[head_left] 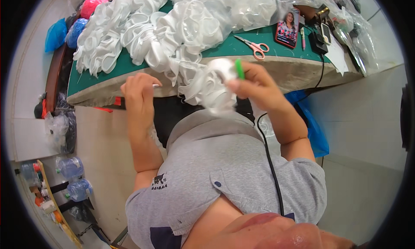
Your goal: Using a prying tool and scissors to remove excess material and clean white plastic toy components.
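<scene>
My right hand (pixel 255 82) is raised in front of the table edge, gripping a white plastic ring piece (pixel 218 82) together with a small green tool (pixel 239 69); the piece is blurred. My left hand (pixel 138 90) rests at the table's front edge, fingers curled on a thin white piece whose shape I cannot make out. A big heap of white plastic rings (pixel 147 28) covers the green cutting mat (pixel 225 48) just behind both hands.
Pink-handled scissors (pixel 255 47), a phone (pixel 288 28), a pink pen (pixel 302 37) and a black charger with cable (pixel 318 44) lie on the mat's right. Clear bags sit at far right. Blue and pink bags are at far left. Water bottles stand on the floor.
</scene>
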`<state>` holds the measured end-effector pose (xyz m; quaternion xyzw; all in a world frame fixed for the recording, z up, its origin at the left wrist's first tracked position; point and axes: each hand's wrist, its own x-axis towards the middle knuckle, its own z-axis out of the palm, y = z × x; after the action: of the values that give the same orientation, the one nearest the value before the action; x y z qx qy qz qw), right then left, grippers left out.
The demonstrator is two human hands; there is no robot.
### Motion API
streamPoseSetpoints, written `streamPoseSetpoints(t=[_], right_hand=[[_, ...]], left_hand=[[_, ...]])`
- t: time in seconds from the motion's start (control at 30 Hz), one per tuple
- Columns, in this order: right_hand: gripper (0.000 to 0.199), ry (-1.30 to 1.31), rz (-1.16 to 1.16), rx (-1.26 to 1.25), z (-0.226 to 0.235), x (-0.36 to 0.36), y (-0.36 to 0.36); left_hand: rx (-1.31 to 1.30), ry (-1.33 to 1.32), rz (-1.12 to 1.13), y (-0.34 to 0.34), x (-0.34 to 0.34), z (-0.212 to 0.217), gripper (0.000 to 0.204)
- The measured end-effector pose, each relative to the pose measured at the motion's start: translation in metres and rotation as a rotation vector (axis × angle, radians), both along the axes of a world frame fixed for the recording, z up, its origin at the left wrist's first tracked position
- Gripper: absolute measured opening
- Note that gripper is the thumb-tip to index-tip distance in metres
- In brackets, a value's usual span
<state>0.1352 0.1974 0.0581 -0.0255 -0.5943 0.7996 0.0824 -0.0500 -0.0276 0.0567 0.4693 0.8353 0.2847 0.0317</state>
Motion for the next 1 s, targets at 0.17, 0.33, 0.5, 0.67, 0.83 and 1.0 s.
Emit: streamPoseSetpoints(t=[0.17,0.33,0.5,0.67,0.83,1.0], right_hand=[[0.025,-0.084,0.214,-0.601,-0.017,-0.005,0.019],[0.025,-0.182,0.417,-1.025,-0.021,-0.018,0.004],[0.027,-0.22,0.475,-1.152,-0.034,-0.02,0.001],[0.03,-0.214,0.528,-1.226,-0.04,-0.021,-0.001],[0.031,-0.237,0.49,-1.258,-0.035,-0.018,-0.002],[0.026,-0.106,0.394,-1.12,-0.038,-0.018,0.002]], left_hand=[[0.075,0.435,0.234,-0.003,-0.003,-0.014,0.038],[0.621,-1.457,-0.394,0.044,0.061,-0.032,0.048],[0.581,-1.781,-0.294,0.053,0.06,-0.039,0.047],[0.583,-2.003,-0.413,0.049,0.054,-0.046,0.042],[0.593,-2.233,-0.481,0.047,0.051,-0.056,0.037],[0.579,-2.187,-0.399,0.046,0.054,-0.056,0.038]])
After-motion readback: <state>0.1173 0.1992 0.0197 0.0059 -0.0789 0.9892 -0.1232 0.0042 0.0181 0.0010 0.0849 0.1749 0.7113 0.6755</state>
